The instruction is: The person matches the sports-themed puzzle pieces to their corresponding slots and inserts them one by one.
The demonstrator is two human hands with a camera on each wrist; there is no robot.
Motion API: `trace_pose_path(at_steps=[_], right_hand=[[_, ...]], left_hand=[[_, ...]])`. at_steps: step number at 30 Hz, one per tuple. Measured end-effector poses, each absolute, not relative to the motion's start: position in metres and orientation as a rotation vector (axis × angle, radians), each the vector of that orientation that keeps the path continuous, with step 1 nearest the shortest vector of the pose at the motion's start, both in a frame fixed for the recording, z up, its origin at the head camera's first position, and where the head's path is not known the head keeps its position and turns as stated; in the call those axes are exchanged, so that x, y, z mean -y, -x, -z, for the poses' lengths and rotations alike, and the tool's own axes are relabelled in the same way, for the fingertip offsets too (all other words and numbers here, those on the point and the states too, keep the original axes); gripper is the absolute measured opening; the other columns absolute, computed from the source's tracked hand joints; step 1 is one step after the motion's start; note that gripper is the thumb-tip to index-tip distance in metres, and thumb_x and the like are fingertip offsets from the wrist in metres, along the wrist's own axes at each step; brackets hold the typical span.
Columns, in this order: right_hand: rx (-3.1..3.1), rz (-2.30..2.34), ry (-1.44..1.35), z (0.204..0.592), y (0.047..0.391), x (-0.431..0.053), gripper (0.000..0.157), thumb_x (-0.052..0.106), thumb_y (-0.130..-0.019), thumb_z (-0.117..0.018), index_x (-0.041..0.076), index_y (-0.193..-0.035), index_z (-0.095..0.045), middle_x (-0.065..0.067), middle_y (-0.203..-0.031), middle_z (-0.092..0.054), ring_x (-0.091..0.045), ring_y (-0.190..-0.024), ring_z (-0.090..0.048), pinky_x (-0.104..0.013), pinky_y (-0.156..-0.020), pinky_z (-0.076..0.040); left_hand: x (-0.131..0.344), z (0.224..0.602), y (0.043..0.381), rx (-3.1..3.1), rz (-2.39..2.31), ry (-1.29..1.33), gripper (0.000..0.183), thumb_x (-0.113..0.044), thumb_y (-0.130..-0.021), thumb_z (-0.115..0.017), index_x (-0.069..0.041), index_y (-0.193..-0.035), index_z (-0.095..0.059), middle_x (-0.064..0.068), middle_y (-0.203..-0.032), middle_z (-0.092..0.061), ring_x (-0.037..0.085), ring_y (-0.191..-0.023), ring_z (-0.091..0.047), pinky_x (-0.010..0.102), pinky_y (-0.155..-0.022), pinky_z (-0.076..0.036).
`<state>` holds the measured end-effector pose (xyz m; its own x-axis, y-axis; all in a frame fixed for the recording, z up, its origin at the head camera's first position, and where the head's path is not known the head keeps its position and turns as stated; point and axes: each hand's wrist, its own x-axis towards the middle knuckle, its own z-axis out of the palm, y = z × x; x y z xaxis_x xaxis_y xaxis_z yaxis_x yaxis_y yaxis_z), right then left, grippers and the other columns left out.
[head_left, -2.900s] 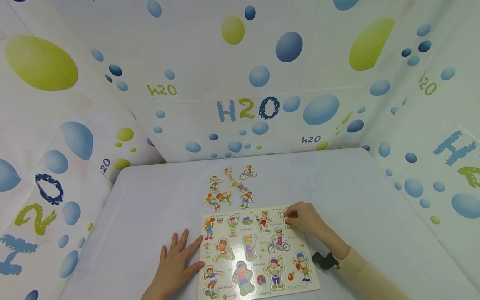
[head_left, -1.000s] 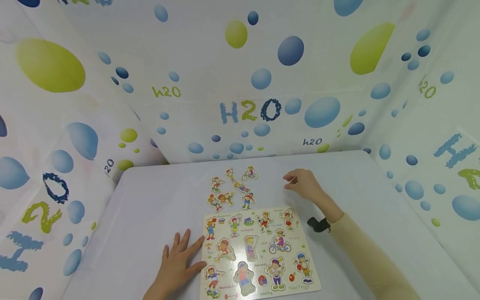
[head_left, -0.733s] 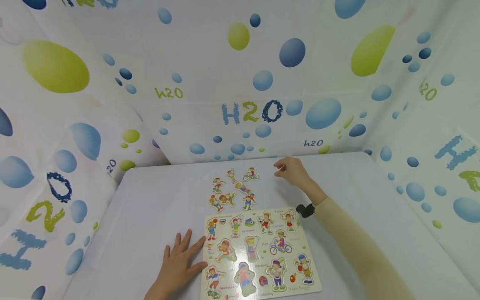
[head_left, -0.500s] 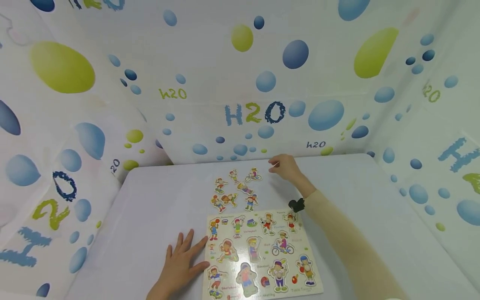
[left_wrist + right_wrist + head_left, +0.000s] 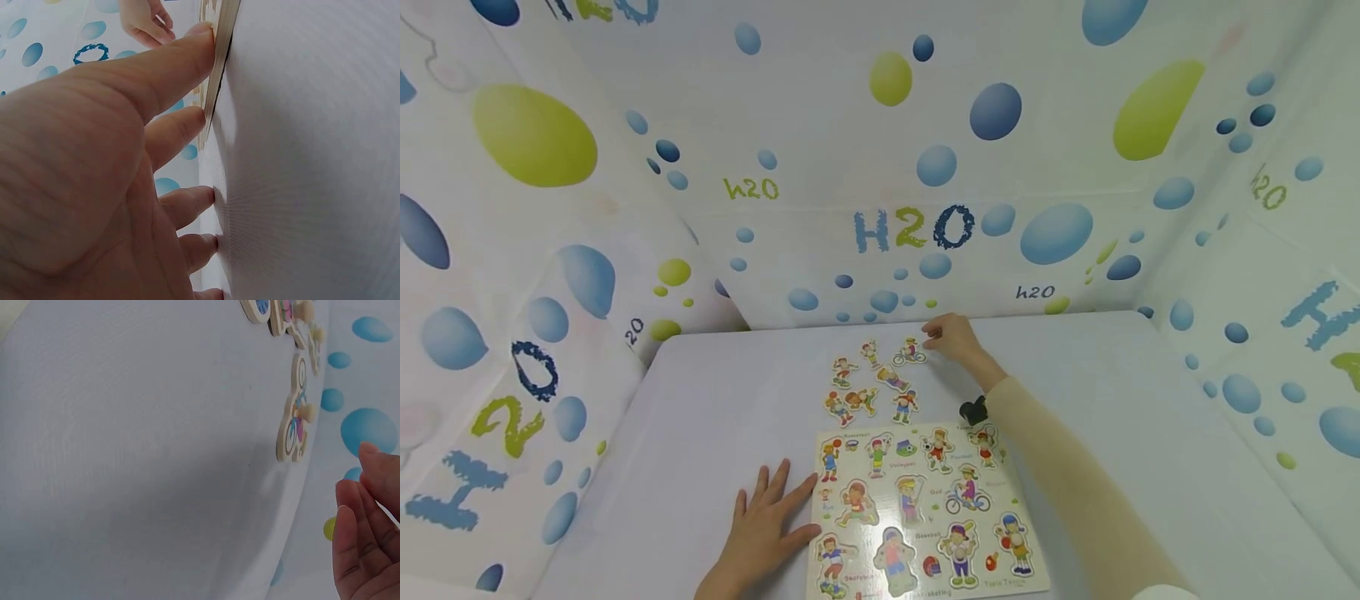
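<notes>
My right hand [image 5: 955, 337] hovers at the table's far side, fingertips right beside the cyclist puzzle piece [image 5: 910, 352]. In the right wrist view, thumb and fingers bend loosely with nothing between them, apart from that piece, whose small wooden knob [image 5: 307, 412] sticks up. My left hand [image 5: 763, 525] is spread on the table, its thumb and index fingertip touching the left edge of the wooden puzzle board [image 5: 887, 504]. Printed sports figures cover the board; a tennis player piece [image 5: 983, 446] sits at its upper right, partly overlapped by the wrist camera.
Several loose figure pieces lie between board and far table edge, among them a helmeted figure [image 5: 906, 406], a tilted figure [image 5: 892, 378] and a basketball figure [image 5: 838, 408]. A white curtain [image 5: 820, 108] with blue and green spots encloses the table [image 5: 715, 417].
My right hand has left the tennis player piece at the board's upper right, moved away and then leftward to the cyclist piece. My left hand has stayed at the board's edge.
</notes>
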<state>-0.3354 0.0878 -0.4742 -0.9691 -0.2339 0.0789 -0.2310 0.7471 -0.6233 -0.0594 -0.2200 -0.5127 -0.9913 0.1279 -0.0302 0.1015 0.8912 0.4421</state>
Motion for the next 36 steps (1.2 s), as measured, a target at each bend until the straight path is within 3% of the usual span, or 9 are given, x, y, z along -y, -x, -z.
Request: trace_pose_path(at_steps=[36], right_hand=[[-2.941,0.903,0.470,0.500,0.344,-0.051,0.023,0.007,-0.086,-0.072,-0.001,-0.107,-0.072,-0.013,-0.098,-0.069,-0.024,-0.090,-0.061,-0.036,-0.084,-0.052]], left_hand=[[0.218,0.515,0.061,-2.969,-0.686,-0.136,0.070,-0.053,-0.077,-0.074,-0.023,-0.138,-0.056,0.021,-0.156,-0.033,0.053,-0.144,-0.018,0.078,-0.106,-0.013]])
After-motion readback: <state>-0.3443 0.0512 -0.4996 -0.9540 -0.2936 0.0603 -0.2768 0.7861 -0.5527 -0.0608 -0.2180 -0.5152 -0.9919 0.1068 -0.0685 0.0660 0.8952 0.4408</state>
